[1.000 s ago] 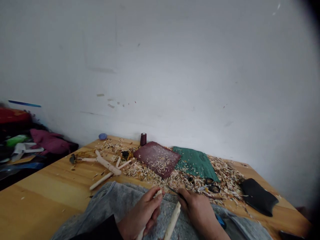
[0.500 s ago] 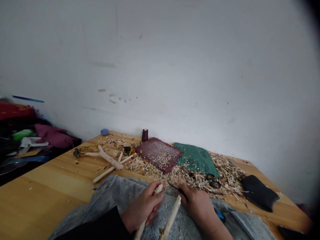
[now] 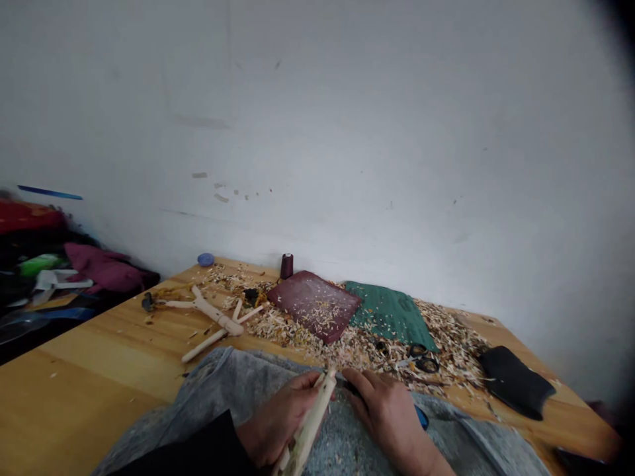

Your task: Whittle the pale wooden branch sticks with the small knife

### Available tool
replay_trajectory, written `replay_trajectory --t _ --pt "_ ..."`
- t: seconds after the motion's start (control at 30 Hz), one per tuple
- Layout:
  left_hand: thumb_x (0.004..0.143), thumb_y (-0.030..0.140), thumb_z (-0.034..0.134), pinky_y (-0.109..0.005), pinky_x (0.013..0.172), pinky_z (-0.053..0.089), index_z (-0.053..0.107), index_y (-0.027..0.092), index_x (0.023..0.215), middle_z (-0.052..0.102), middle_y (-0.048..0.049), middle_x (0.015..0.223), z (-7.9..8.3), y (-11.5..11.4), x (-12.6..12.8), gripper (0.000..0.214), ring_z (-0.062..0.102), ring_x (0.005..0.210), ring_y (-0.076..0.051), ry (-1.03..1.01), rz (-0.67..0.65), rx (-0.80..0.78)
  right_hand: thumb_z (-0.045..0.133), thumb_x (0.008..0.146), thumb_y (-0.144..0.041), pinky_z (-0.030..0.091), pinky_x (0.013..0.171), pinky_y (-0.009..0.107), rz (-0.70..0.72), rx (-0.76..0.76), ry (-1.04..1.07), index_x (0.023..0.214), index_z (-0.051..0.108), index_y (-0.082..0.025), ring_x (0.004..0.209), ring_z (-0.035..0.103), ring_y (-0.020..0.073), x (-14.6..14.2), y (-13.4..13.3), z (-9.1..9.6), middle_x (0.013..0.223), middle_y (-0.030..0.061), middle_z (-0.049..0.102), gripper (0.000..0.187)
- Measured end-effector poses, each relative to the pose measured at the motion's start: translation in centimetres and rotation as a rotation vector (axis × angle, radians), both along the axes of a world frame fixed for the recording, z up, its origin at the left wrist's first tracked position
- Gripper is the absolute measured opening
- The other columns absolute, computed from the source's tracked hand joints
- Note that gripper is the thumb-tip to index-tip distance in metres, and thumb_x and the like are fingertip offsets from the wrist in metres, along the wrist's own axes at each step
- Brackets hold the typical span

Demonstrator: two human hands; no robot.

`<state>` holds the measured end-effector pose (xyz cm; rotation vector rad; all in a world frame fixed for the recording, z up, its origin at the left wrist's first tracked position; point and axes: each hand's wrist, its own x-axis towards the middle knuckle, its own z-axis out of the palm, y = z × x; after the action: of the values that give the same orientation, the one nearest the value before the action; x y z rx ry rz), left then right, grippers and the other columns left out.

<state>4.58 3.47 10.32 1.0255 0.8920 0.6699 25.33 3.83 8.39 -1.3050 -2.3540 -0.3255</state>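
Note:
My left hand [image 3: 275,420] is closed around a pale peeled stick [image 3: 312,422] that slants up from the bottom edge, above the grey cloth over my lap. Its upper tip lies between my two hands. A second peeled length is mostly covered by the nearer one and by my fingers. My right hand [image 3: 391,416] is curled around a knife [image 3: 352,389], just right of the stick's tip. Only a bit of its dark handle shows; I cannot make out whether the blade touches the wood.
Wood shavings [image 3: 347,354] cover much of the table [image 3: 94,370]. A branched peeled piece of wood [image 3: 218,317] lies left. Maroon [image 3: 317,304] and green [image 3: 389,311] sheets, a thread spool [image 3: 286,266], scissors [image 3: 423,360] and a black pad [image 3: 516,383] lie around.
The peeled stick has turned and shifted left, its nearer length now crossing in front of my left hand. My right hand has moved slightly left, and the knife blade no longer shows clearly.

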Motion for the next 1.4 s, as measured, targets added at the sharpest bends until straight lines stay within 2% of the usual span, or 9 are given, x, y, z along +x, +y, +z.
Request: replay_trajectory --t 0.17,0.47,0.67,0.87,1.03,1.1,1.2,1.27,1.4 --pt "0.083 0.044 0.056 -0.025 0.036 0.014 0.056 0.023 0.087 0.04 0.0102 0.047 0.9 -0.4 0.0 0.021 0.024 0.031 -0.006 -0.112 -0.056 -0.113 0.058 0.088 -0.018 0.043 0.066 0.026 0.044 0.017 0.013 0.115 0.061 -0.024 0.071 0.068 0.0167 -0.5 -0.4 0.3 0.085 -0.0003 0.072 0.027" --pt "0.09 0.041 0.047 -0.021 0.037 0.018 0.056 0.022 0.078 0.042 0.0091 0.05 1.3 -0.7 -0.8 0.024 0.026 0.033 -0.005 -0.21 -0.128 -0.169 0.061 0.086 -0.017 0.044 0.067 0.027 0.071 -0.001 0.007 0.115 0.062 -0.024 0.073 0.068 0.0173 -1.1 -0.9 0.8 0.087 -0.0002 0.072 0.029" --pt "0.079 0.047 0.061 -0.022 0.034 0.018 0.057 0.021 0.086 0.044 0.0102 0.049 0.7 -0.4 -0.7 0.027 0.027 0.031 -0.005 -0.205 -0.123 -0.159 0.062 0.084 -0.015 0.046 0.067 0.029 0.042 -0.016 0.0 0.115 0.063 -0.024 0.074 0.069 0.0193 -1.3 -0.7 0.5 0.088 0.0008 0.072 0.032" --pt "0.084 0.048 0.059 -0.023 0.036 0.019 0.056 0.02 0.086 0.043 0.0097 0.052 0.6 -0.5 -1.1 0.028 0.027 0.033 -0.004 -0.203 -0.147 -0.168 0.063 0.084 -0.015 0.046 0.068 0.027 0.004 -0.081 -0.03 0.115 0.064 -0.025 0.076 0.071 0.0189 -1.4 -0.7 0.5 0.088 0.0005 0.073 0.033" --pt "0.073 0.056 0.073 -0.023 0.036 0.019 0.053 0.021 0.092 0.043 0.0114 0.052 0.6 -0.4 -1.2 0.044 0.028 0.034 -0.004 -0.235 -0.235 -0.173 0.06 0.087 -0.016 0.046 0.069 0.024 -0.021 -0.133 -0.071 0.114 0.064 -0.026 0.079 0.071 0.0176 -2.0 -0.8 0.9 0.089 0.0022 0.074 0.029" --pt "0.072 0.059 0.074 -0.023 0.036 0.018 0.053 0.022 0.09 0.042 0.0112 0.052 0.9 -0.7 -1.1 0.046 0.028 0.035 -0.004 -0.241 -0.258 -0.179 0.06 0.088 -0.015 0.045 0.067 0.024 -0.093 -0.166 -0.116 0.112 0.065 -0.026 0.078 0.071 0.0182 -2.1 -0.7 1.2 0.088 0.0026 0.074 0.027" --pt "0.071 0.06 0.076 -0.023 0.037 0.016 0.052 0.021 0.083 0.041 0.0106 0.049 1.3 -1.4 -0.7 0.047 0.029 0.034 -0.004 -0.235 -0.289 -0.156 0.056 0.089 -0.011 0.041 0.059 0.025 -0.302 -0.207 -0.202 0.105 0.067 -0.025 0.07 0.071 0.0201 -1.4 -0.3 1.5 0.083 0.0038 0.074 0.024" --pt "0.068 0.062 0.078 -0.023 0.037 0.015 0.052 0.021 0.08 0.04 0.0106 0.047 1.4 -1.6 -0.6 0.05 0.03 0.034 -0.004 -0.244 -0.293 -0.145 0.054 0.092 -0.015 0.04 0.057 0.026 -0.394 -0.196 -0.177 0.11 0.066 -0.025 0.069 0.072 0.0213 -0.6 0.0 1.6 0.084 0.0046 0.074 0.024" --pt "0.074 0.061 0.075 -0.021 0.034 0.02 0.053 0.022 0.088 0.045 0.0099 0.051 0.7 -1.1 -0.9 0.047 0.03 0.033 -0.004 -0.321 -0.264 -0.177 0.052 0.096 -0.023 0.042 0.062 0.025 -0.302 -0.143 -0.015 0.117 0.064 -0.025 0.074 0.072 0.0196 0.2 0.0 1.5 0.092 0.004 0.076 0.025"
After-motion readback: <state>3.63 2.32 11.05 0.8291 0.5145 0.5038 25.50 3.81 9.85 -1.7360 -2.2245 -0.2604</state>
